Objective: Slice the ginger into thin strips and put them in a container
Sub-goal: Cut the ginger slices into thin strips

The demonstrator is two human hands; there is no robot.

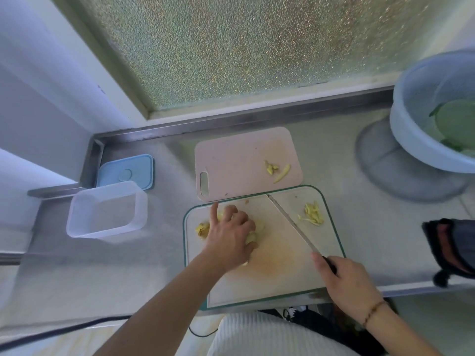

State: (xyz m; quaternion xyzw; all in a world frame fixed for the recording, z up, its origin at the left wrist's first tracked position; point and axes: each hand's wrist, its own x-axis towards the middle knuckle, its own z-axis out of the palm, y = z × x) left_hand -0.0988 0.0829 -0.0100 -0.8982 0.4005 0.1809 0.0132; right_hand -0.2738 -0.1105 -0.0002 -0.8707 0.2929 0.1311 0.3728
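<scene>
On the green-edged cutting board (pixel 282 278) my left hand (pixel 231 235) covers pale yellow ginger slices (pixel 253 237), thumb curled at them, index finger stretched toward the far edge. A small ginger piece (pixel 201 228) lies just left of that hand. My right hand (pixel 347 286) grips the handle of a knife (pixel 290 222) whose blade slants across the board, tip at the far edge. A pile of thin ginger strips (pixel 312 214) lies right of the blade. The clear plastic container (pixel 106 209) stands open and empty on the steel counter to the left.
A pink cutting board (pixel 236 160) with ginger scraps (pixel 277 169) lies behind the green-edged one. The blue lid (pixel 128 172) sits behind the container. A pale blue basin (pixel 424 124) with green leaves stands at the far right. A dark cloth (pixel 452 247) hangs at the right edge.
</scene>
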